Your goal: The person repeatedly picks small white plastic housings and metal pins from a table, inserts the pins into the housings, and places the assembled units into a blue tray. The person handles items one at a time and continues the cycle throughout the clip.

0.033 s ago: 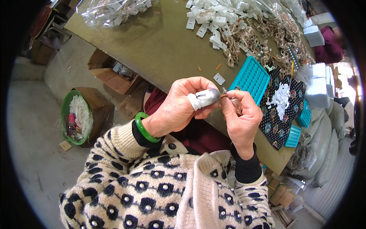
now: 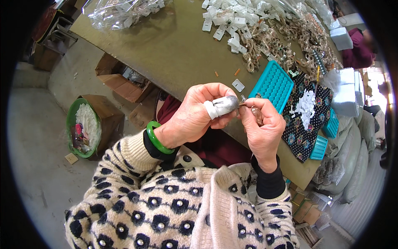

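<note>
My left hand (image 2: 192, 110) is closed, with a green bangle (image 2: 154, 137) at its wrist. A white cover (image 2: 224, 106) with a grey, worn tip is on one of its digits. The fingertips press together, and what they pinch is too small to name. Touching them are the fingertips of my right hand (image 2: 267, 124), closed on a coiled clear wire (image 2: 257, 115) that lies against its fingers. A small metal spring (image 2: 243, 98) shows just above where the two hands meet. Beyond it, a small white plate (image 2: 238, 85) lies on the table.
White plastic pieces (image 2: 238, 23) and bundled clear wires (image 2: 286, 35) are heaped at the table's far side. A teal tray (image 2: 271, 85) stands right of my hands, beside a patterned cloth (image 2: 298, 141) with white bits (image 2: 306, 108). A green basket (image 2: 71, 120) is at left on the floor.
Both hands stay almost in place. The coiled wire in my right fingers has shifted slightly.
</note>
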`<state>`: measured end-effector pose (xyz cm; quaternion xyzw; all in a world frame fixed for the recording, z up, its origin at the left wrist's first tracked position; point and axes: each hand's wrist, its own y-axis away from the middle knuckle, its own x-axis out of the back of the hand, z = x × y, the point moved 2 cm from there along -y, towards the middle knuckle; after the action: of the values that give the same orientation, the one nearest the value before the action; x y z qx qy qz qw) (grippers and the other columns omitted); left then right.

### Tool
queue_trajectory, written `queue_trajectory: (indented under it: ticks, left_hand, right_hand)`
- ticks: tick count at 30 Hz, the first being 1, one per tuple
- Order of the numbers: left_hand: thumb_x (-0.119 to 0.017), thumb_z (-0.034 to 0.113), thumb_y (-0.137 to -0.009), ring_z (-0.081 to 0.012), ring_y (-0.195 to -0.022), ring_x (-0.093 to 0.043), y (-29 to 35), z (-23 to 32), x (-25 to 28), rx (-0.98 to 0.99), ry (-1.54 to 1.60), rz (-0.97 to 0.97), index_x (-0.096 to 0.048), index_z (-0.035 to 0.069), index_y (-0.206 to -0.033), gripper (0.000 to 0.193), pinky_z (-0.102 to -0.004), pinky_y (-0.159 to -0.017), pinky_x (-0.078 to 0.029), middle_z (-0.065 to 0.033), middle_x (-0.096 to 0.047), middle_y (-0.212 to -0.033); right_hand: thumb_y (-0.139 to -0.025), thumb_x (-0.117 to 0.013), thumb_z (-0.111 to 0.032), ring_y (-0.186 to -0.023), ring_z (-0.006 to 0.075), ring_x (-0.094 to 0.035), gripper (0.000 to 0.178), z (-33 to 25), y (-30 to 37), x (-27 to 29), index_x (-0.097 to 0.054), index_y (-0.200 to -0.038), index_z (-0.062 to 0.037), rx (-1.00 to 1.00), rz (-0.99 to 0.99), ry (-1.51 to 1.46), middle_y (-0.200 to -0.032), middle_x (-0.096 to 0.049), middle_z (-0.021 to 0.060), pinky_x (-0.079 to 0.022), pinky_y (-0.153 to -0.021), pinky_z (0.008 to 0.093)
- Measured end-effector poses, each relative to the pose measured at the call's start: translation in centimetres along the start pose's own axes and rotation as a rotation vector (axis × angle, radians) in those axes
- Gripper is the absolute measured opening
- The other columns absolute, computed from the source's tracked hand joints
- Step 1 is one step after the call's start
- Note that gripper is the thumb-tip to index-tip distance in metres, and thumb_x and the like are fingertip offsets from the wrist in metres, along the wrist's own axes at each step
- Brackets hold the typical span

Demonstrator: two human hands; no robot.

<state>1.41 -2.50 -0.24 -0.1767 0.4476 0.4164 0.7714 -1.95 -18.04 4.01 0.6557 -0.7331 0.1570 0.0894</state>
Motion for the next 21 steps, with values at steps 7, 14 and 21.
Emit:
queue_trajectory:
  ticks: [7, 14, 21]
  left_hand:
    - [-0.069, 0.028, -0.09, -0.0079, -0.054, -0.045, -0.7, 0.2, 0.7, 0.193, 0.153, -0.18, -0.059, 0.002, -0.098, 0.029, -0.0221, -0.045, -0.033, -0.0045, -0.061, -0.079]
    - [-0.068, 0.02, -0.091, -0.0097, -0.059, -0.052, -0.1, 0.6, -0.4, 0.134, -0.061, -0.109, -0.061, 0.001, -0.095, 0.021, -0.0212, -0.047, -0.037, -0.0073, -0.063, -0.082]
    - [-0.073, 0.018, -0.088, -0.0106, -0.061, -0.055, 1.1, 0.8, -2.0, -0.069, -0.337, -0.117, -0.06, 0.0, -0.088, 0.022, -0.0204, -0.05, -0.041, -0.0112, -0.064, -0.081]
  right_hand:
    - [-0.085, -0.068, 0.003, -0.053, -0.0014, -0.038, 0.006, 0.0, -0.4, 1.0, -0.066, -0.088, -0.001, 0.08, -0.141, -0.07, -0.063, -0.053, -0.007, -0.028, -0.046, 0.0183]
    - [-0.082, -0.066, 0.005, -0.064, 0.0029, -0.047, 0.008, 0.1, -0.3, 1.3, -0.06, -0.081, -0.0002, 0.098, -0.178, -0.129, -0.08, -0.061, -0.0007, -0.036, -0.055, 0.0197]
    - [-0.073, -0.056, 0.004, -0.075, 0.0121, -0.055, 0.004, 0.1, 1.0, 1.7, -0.056, -0.072, 0.0005, -0.196, -0.146, -0.542, -0.087, -0.064, 0.0092, -0.043, -0.069, 0.0245]
